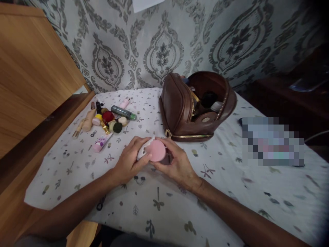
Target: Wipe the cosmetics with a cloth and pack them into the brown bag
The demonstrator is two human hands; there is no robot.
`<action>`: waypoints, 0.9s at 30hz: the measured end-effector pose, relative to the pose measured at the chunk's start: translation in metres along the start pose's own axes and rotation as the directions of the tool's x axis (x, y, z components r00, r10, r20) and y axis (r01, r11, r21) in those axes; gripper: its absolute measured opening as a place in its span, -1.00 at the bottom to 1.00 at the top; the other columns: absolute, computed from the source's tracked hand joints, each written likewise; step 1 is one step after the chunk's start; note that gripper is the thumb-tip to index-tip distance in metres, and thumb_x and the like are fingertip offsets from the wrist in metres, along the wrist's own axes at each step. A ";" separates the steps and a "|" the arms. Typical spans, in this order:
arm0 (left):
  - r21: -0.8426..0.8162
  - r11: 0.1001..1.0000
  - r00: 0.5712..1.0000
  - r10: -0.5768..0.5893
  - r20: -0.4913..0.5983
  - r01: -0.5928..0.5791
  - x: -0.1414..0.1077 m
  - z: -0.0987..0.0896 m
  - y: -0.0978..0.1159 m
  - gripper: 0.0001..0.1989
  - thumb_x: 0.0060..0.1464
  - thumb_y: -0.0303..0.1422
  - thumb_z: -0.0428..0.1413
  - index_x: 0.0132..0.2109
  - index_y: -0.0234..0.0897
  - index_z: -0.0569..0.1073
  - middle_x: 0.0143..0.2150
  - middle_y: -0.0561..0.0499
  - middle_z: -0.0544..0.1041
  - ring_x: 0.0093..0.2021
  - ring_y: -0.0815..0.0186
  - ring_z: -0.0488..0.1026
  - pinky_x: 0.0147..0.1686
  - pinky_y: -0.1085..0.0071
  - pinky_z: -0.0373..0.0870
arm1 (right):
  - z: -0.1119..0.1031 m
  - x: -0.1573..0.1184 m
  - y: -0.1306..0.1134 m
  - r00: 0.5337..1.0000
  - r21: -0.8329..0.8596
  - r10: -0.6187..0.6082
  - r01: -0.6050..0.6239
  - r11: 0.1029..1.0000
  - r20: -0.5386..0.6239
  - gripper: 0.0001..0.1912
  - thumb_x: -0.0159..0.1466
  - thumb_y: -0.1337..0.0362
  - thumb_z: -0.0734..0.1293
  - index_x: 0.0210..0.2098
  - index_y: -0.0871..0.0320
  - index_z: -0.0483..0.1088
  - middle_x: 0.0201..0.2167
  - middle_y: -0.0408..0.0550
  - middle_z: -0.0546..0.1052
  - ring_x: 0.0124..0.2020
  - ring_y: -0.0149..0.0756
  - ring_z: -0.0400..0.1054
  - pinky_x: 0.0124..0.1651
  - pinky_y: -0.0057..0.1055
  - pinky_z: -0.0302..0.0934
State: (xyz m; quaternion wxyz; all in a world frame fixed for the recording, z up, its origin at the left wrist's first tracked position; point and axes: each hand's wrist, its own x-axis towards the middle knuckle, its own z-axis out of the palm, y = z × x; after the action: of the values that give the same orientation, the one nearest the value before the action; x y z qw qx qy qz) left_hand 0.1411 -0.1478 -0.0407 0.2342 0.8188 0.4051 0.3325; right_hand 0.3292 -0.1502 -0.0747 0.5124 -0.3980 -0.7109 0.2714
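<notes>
Over the front middle of the table, my two hands meet around a round pink container (157, 151) with a flat face. My right hand (177, 163) curls around its right side, fingers and thumb closed on it. My left hand (135, 157) pinches a crumpled white wipe (143, 151) against the container's left edge. Part of the container is hidden behind my fingers. Just beyond my hands stands a brown leather makeup bag (177, 109), its top unzipped and several items inside.
Several cosmetics lie in a cluster at the left: a dark green tube (123, 112), a beige tube (89, 120), a red round pot (108, 116) and a white-and-purple tube (101, 142). A pixelated flat object (273, 142) lies at the right. A wooden panel (33, 65) borders the left side.
</notes>
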 end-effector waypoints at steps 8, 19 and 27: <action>0.240 0.943 0.972 0.236 0.013 -0.232 -0.005 0.003 -0.007 -0.40 0.28 -0.08 0.01 0.37 -0.15 0.15 0.06 -0.16 0.30 0.05 0.13 0.37 -0.06 0.21 0.45 | 0.004 -0.003 -0.001 0.975 0.207 0.218 -0.222 0.953 0.044 -0.44 0.02 0.16 0.52 -0.02 0.11 0.38 -0.13 -0.01 0.54 -0.15 -0.15 0.45 -0.07 -0.24 0.37; 0.506 0.774 0.885 0.464 -0.044 -0.381 -0.009 0.005 0.003 -0.59 0.31 -0.19 0.01 0.22 -0.20 0.41 0.05 -0.19 0.32 0.06 0.11 0.34 -0.03 0.24 0.43 | 0.002 -0.001 -0.007 0.960 0.224 0.270 -0.279 0.934 0.069 -0.53 -0.06 0.31 0.50 -0.15 0.11 0.40 -0.28 -0.12 0.52 -0.29 -0.25 0.40 -0.22 -0.34 0.34; 0.507 0.836 0.966 0.258 -0.026 -0.210 -0.004 0.003 -0.007 -0.41 0.29 0.02 -0.08 0.33 -0.16 0.27 0.09 -0.20 0.30 -0.01 0.13 0.38 -0.22 0.32 0.48 | 0.004 0.000 -0.002 0.940 0.328 0.334 -0.340 0.881 0.076 -0.47 -0.05 0.16 0.55 -0.14 0.11 0.36 -0.27 -0.11 0.52 -0.25 -0.24 0.41 -0.19 -0.32 0.37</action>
State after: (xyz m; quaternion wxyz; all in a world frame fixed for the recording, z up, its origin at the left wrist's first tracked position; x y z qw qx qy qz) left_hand 0.1380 -0.1479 -0.0486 -0.0473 0.8783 0.3845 0.2803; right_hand 0.3250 -0.1514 -0.0741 0.5116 -0.4196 -0.5784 0.4771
